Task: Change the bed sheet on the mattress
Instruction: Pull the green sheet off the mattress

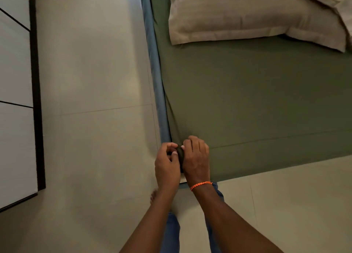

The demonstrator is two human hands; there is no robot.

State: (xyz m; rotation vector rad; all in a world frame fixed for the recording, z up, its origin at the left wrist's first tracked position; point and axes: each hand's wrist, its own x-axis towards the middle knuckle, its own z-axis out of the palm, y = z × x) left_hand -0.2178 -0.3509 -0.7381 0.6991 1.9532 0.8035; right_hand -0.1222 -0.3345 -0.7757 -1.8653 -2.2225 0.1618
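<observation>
At the near left corner of the mattress point(159, 92), two bare hands are working side by side on the green bed sheet point(257, 100). The left hand point(167, 163) is curling its fingers and pinching a bunched fold of the sheet right at the corner, while the right hand point(196, 157) (wearing an orange thread bracelet point(201, 185) at the wrist) is gripping the same fold from the bed side, knuckles up. The sheet is lying smooth and flat across the top of the mattress, with a blue strip of the mattress side showing along the left edge. A beige pillow point(247, 16) is resting at the far end of the bed. Pale floor tiles point(91, 100) are surrounding the bed, and a bare foot point(154, 196) is standing just below the hands.
</observation>
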